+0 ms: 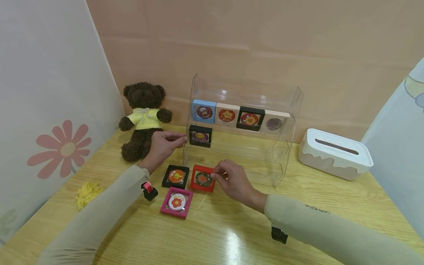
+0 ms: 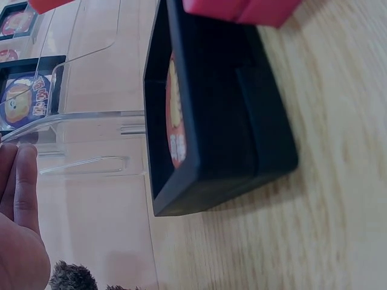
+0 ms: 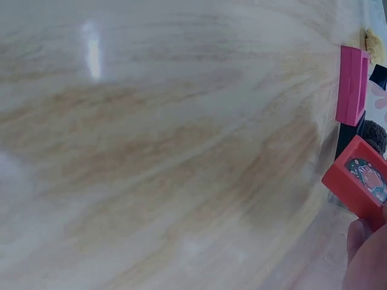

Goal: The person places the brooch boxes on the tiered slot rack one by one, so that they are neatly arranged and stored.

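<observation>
In the head view my right hand pinches the right edge of a red square display frame, which has a round dark badge inside. The right wrist view shows the same red frame tilted, with the fingers at its edge. My left hand pinches the left edge of a clear acrylic display stand, beside a black frame on its middle tier. On the table in front lie a black frame with an orange badge and a pink frame with a flower badge.
The stand's upper tier carries a blue frame, two pale frames and a black one. A brown teddy bear sits left of the stand, yellow yarn lies at the left edge, and a white tissue box stands on the right.
</observation>
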Action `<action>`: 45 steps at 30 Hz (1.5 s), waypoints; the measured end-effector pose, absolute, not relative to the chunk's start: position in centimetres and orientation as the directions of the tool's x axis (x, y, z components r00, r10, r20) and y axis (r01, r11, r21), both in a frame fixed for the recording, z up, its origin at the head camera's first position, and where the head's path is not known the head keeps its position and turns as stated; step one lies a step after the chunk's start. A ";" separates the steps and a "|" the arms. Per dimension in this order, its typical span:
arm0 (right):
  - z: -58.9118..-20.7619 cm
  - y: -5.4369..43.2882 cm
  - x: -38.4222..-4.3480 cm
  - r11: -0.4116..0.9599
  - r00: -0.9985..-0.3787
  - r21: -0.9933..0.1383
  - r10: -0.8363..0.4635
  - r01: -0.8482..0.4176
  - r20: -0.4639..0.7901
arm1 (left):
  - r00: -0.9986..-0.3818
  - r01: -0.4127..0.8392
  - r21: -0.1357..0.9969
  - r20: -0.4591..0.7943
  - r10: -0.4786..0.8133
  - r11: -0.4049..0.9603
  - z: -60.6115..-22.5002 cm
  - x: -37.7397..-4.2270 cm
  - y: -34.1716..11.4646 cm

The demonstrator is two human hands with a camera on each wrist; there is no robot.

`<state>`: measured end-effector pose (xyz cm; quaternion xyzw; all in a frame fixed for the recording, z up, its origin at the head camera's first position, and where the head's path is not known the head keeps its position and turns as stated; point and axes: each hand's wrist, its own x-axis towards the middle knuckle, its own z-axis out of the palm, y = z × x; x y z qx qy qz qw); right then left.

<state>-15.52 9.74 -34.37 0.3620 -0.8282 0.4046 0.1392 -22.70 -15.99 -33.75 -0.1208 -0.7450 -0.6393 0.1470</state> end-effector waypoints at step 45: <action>-26.0 13.8 -20.3 0.582 -0.639 -0.354 -0.406 -0.732 0.653 | -0.930 0.361 0.922 0.366 -0.012 0.137 -33.6 -22.5 -15.9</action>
